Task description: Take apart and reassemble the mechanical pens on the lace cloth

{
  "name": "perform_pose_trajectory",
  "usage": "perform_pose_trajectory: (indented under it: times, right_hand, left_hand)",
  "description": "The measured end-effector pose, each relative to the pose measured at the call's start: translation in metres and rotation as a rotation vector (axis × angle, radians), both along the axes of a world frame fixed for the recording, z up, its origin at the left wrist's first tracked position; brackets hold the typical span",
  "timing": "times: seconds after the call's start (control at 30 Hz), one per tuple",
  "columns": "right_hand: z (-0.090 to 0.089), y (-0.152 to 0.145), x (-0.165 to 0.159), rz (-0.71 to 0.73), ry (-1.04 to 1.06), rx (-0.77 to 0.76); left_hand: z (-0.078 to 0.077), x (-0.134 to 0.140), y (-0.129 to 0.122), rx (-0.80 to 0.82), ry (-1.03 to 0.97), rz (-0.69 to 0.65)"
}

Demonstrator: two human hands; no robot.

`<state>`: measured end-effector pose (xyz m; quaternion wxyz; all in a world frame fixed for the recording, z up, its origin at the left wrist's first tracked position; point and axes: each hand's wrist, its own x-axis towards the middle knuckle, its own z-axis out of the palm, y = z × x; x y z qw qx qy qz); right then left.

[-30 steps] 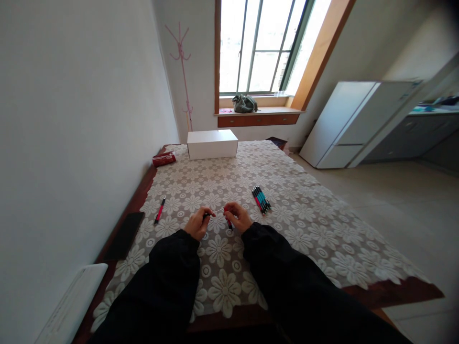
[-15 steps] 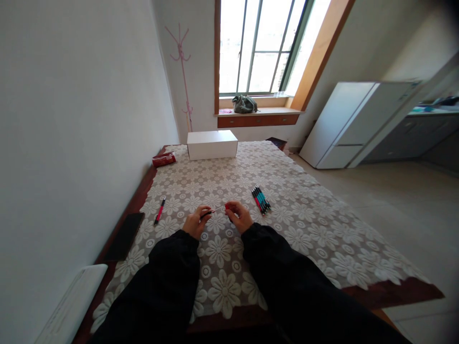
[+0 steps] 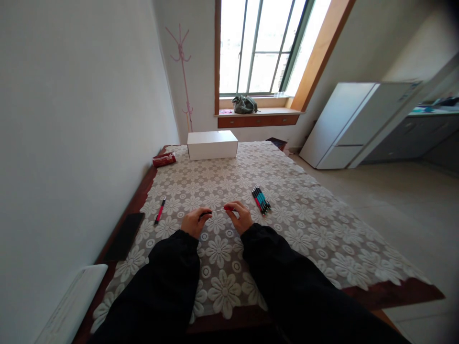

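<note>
My left hand (image 3: 193, 222) is closed in a pinch on the black part of a pen (image 3: 205, 213). From it a thin pale refill (image 3: 217, 210) reaches across toward the right. My right hand (image 3: 240, 218) pinches the red pen barrel (image 3: 228, 208), level with the refill. Whether the refill's tip is inside the barrel is too small to tell. A bundle of several pens (image 3: 261, 199), with red and teal barrels, lies to the right of my right hand. Off to the left, a single red and black pen (image 3: 159, 211) rests on the tablecloth.
A flower-patterned lace cloth (image 3: 224, 289) covers the table. At its far end stands a white box (image 3: 213, 145), beside a red packet (image 3: 164, 159). Along the left edge lie a dark flat object (image 3: 125, 237) and a white slatted object (image 3: 73, 306), near the wall.
The refill and red barrel have come closer to one line, and the gap between my hands is slightly wider. The loose pens have not moved.
</note>
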<state>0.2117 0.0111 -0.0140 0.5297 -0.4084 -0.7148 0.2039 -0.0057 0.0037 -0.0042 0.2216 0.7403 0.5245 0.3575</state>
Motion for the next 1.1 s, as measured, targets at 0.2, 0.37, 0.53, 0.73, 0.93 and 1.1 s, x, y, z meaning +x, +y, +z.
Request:
perform_pose_trajectory:
  times: [0.2,0.37,0.53,0.73,0.93,1.1]
  right_hand:
    - [-0.0043,0.0013,0.0016,-0.068,-0.167,0.068]
    - [-0.0028,0.0000,0.0012,-0.086,-0.282,0.148]
    - [-0.0004,-0.0022,0.0004,-0.058,-0.373,0.178]
    - [-0.0002,-0.0040,-0.0018,0.019,-0.430,0.162]
    - [-0.0033,-0.0031,-0.0023,0.132,-0.413,0.142]
    - [-0.0040,-0.0039,-0.0027,0.146,-0.419,0.114]
  left_hand:
    - [-0.0035,-0.0019,0.0023,0.071,0.058,-0.007]
    - [-0.0067,-0.0014,0.0025,0.088,0.034,-0.027]
    - [-0.0075,0.0000,0.0019,0.089,0.018,-0.021]
    - [-0.0022,0.0013,-0.0012,0.132,0.082,-0.044]
    - [-0.0001,0.0030,-0.0026,0.143,0.085,-0.097]
    - [-0.0037,0.0026,-0.0019,0.143,0.066,-0.075]
